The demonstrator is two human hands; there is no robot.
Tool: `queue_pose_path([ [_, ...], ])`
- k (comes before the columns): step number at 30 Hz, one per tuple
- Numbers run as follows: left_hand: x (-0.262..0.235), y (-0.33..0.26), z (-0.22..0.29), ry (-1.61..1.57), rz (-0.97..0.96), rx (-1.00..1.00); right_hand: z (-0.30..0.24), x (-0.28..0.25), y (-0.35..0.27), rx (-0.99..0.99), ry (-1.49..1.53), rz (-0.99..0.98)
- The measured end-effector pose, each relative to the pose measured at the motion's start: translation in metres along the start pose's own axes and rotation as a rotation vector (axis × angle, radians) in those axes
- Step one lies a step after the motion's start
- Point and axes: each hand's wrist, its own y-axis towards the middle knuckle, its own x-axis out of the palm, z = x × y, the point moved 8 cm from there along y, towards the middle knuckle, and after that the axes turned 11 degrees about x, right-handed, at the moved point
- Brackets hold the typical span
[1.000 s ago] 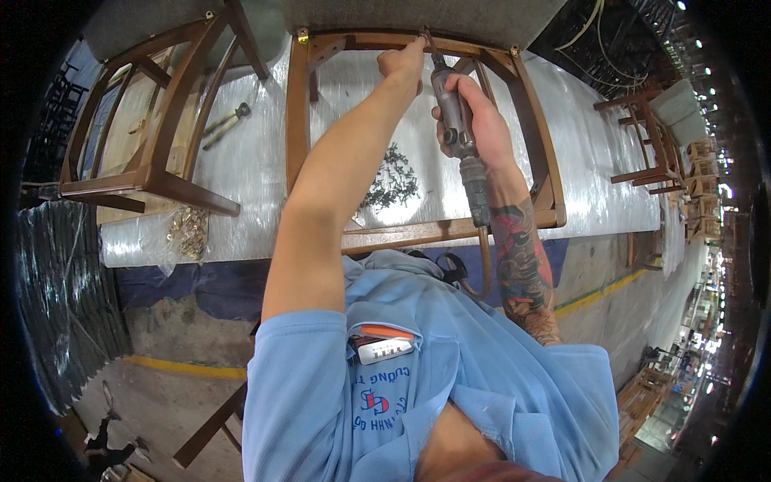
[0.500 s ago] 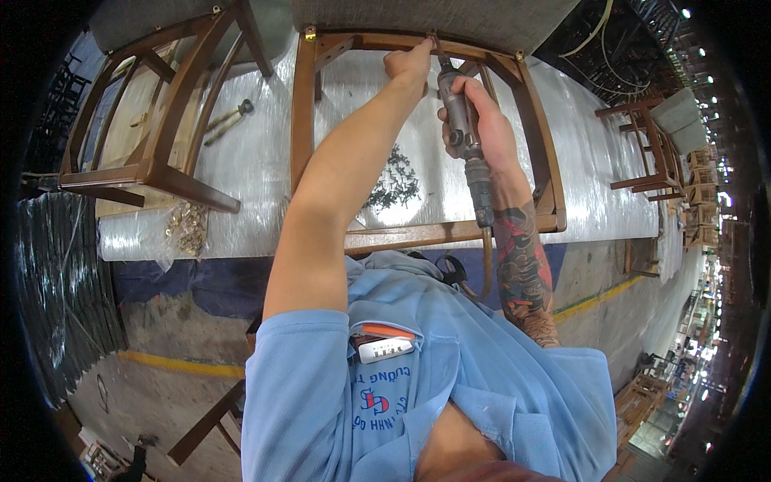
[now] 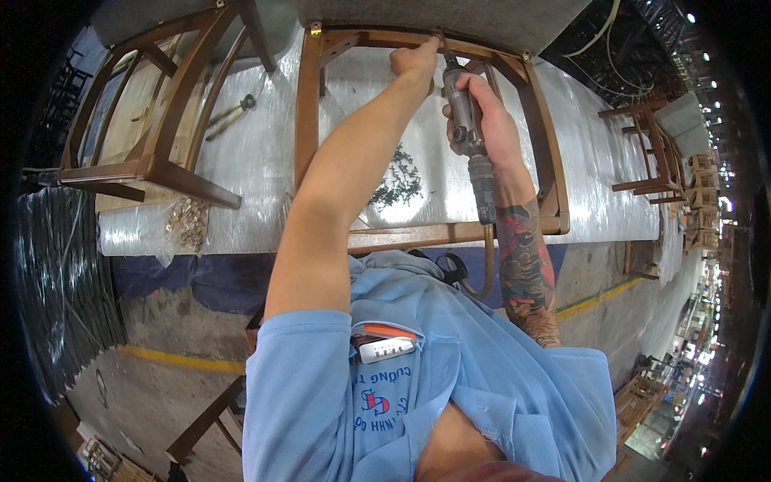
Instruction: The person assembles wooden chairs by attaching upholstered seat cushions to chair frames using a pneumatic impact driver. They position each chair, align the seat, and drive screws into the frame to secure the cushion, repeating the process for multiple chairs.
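My right hand is wrapped round a grey air screwdriver with its hose running back towards me. The tool points at the far rail of a brown wooden chair frame, where a grey upholstered panel adjoins it. At the bit's tip, the fingers of my left hand are pinched together against that rail; whatever they hold is too small to make out. Inside the frame, a heap of small dark screws lies on the plastic-wrapped tabletop.
Another wooden chair frame stands at left. Beside it lie long-handled pincers and a clear bag of brass-coloured metal pieces. A further chair is at right. Metal brackets sit on the frame's far corners.
The whole view has shifted slightly. Both hands and the screwdriver keep nearly the same place at the far rail.
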Motion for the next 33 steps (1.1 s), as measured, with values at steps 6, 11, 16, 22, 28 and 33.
queue_pose_path([
  [6, -0.002, -0.01, 0.008, -0.002, -0.015, -0.022, 0.0, -0.002, 0.001, 0.012, -0.005, 0.009],
  [11, -0.009, -0.013, 0.011, -0.057, 0.01, -0.078, -0.002, 0.003, -0.001, 0.016, -0.029, 0.024],
  [16, -0.006, -0.019, 0.016, -0.068, -0.026, -0.067, -0.002, 0.0, 0.0, 0.018, -0.024, 0.036],
  [22, -0.002, -0.007, 0.004, -0.062, -0.018, -0.049, -0.003, 0.002, 0.0, 0.002, -0.029, 0.026],
  [28, -0.001, -0.004, 0.001, -0.01, -0.02, -0.018, -0.002, 0.002, 0.0, 0.018, -0.042, 0.057],
  [33, 0.0, -0.001, -0.001, -0.057, -0.04, 0.004, -0.002, 0.003, 0.001, 0.016, -0.029, 0.03],
])
